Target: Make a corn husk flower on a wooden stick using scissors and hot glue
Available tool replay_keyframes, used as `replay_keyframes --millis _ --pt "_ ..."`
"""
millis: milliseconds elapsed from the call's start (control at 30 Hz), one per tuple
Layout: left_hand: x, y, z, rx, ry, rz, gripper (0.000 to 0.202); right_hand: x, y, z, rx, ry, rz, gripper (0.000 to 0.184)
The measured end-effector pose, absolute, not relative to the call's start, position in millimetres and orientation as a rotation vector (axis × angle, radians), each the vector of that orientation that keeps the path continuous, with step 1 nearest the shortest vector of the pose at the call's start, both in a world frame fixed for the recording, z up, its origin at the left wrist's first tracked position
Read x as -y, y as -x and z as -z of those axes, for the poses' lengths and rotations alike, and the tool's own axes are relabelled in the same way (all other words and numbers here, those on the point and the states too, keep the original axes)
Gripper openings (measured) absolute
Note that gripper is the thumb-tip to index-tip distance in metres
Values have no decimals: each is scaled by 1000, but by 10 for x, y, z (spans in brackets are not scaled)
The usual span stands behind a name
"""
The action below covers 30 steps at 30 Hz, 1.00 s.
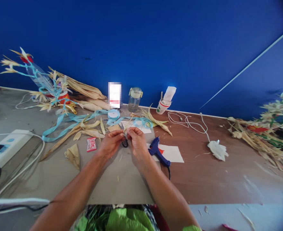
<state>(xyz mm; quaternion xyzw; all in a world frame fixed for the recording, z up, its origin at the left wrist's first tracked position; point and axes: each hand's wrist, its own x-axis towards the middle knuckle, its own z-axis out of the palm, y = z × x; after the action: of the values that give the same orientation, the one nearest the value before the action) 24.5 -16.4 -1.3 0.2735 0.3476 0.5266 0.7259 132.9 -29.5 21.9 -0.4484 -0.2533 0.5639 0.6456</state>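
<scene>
My left hand [111, 142] and my right hand [137, 140] meet over the middle of the table, fingertips pinched together. Between them is a thin pale strip of corn husk [125, 129], mostly hidden by the fingers. A black loop [124, 144] shows just beneath the fingertips; I cannot tell what it belongs to. Right of my right wrist lies a blue glue gun [158, 152] on a white sheet [176, 154]. Left of my left hand are a small red-and-pink packet [91, 144] and a folded piece of husk [73, 154].
Behind the hands are blue ribbon [59, 126], a ribbon roll [114, 114], dry husks [88, 89], a lit phone [115, 95], a lidded jar [134, 99] and a paper cup [162, 107]. A power strip [10, 147] stands left; a white cable [192, 123] and husk bundle [257, 136] lie right.
</scene>
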Motion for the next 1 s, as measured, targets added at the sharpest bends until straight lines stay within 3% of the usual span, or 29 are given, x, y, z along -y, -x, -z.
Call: replay_keyframes --millis 767,1000 --pt "39 -178 77 -862 -584 -1317 22 205 -1444 -144 573 1058 -1165 18" --pt "-13 -113 61 -891 -545 -1385 24 142 -1457 -57 789 1284 -1060 12"
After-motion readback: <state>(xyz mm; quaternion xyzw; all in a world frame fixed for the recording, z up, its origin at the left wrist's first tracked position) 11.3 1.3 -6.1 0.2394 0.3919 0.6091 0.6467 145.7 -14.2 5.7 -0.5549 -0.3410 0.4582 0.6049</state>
